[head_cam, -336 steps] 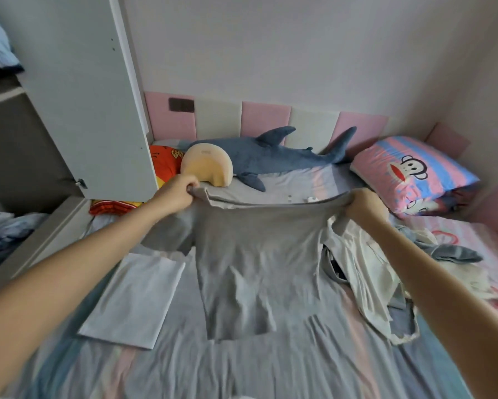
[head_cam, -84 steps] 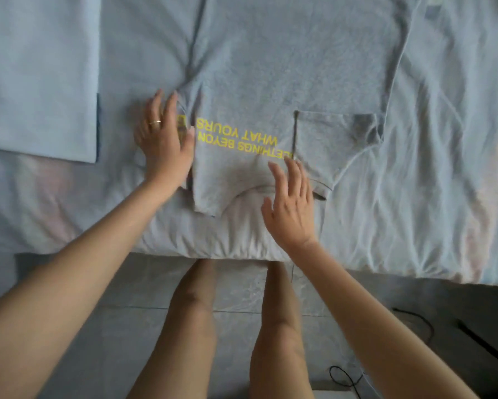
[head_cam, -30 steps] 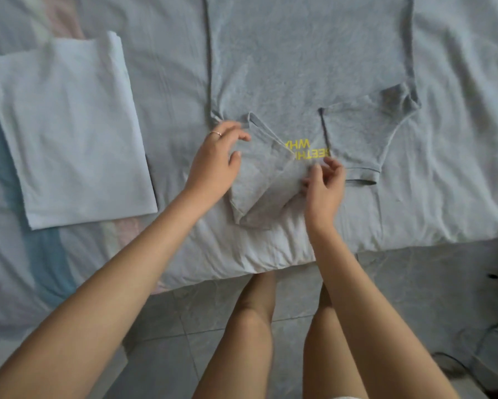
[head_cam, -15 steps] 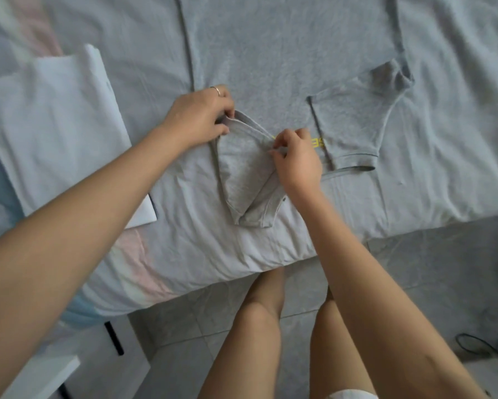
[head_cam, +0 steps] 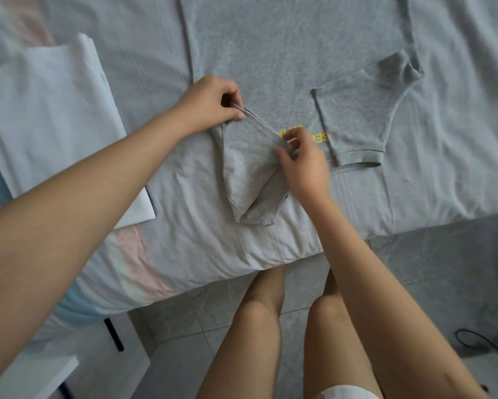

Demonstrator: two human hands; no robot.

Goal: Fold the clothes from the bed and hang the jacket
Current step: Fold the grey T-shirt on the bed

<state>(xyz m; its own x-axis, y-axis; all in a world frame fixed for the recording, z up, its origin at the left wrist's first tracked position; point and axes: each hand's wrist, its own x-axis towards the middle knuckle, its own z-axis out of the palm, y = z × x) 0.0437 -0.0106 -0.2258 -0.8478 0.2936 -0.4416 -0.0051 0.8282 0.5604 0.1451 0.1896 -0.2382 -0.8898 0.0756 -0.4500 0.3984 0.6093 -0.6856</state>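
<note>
A grey T-shirt point(head_cam: 285, 50) with yellow lettering lies flat on the bed, its collar end toward me. Its right sleeve point(head_cam: 360, 110) is folded in over the body. My left hand point(head_cam: 213, 103) pinches one corner of the left sleeve's hem. My right hand point(head_cam: 305, 159) pinches the other corner, close to the lettering. The left sleeve point(head_cam: 247, 165) is stretched between both hands and lifted a little off the shirt. No jacket is in view.
A folded white garment point(head_cam: 46, 125) lies on the bed point(head_cam: 443, 168) to the left of the shirt. The bed's front edge runs just above my knees. Grey floor tiles point(head_cam: 414, 269) lie below, with a black cable point(head_cam: 472, 341) at the lower right.
The left sleeve, first lying out flat, was picked up by both hands. Over the last half second the hands hold the same corners with the hem pulled slightly tauter.
</note>
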